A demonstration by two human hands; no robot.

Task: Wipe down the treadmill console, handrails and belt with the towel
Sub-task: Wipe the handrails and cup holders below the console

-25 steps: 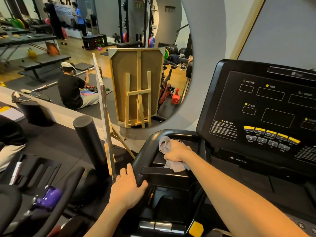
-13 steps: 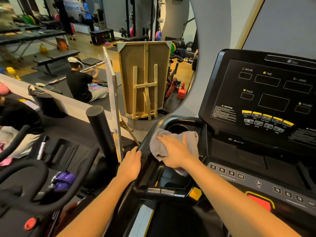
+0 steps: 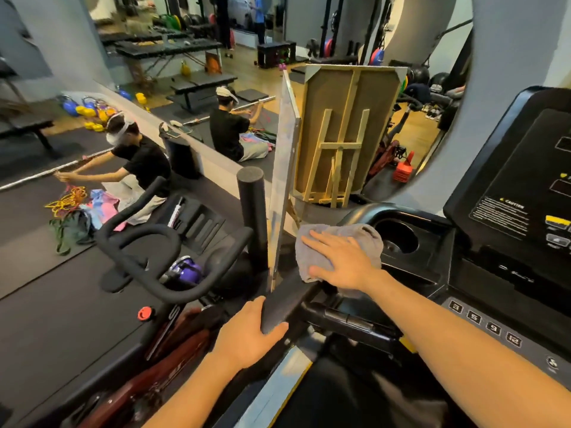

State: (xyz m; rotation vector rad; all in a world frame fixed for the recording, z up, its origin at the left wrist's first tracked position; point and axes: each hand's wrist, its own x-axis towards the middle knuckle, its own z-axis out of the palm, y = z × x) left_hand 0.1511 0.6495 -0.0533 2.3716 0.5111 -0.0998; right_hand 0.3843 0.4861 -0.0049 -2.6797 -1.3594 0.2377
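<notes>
Right hand flat, fingers spread, pressing the grey towel onto the treadmill's left handrail corner, just beside the cup holder. Towel lies under the palm, bunched past the fingertips. Left hand grip wraps the handrail lower down. Console to the right, exercise bike left.

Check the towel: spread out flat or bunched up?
Bunched. The grey towel sits in rumpled folds over the handrail corner, pressed under the flat right hand.
</notes>
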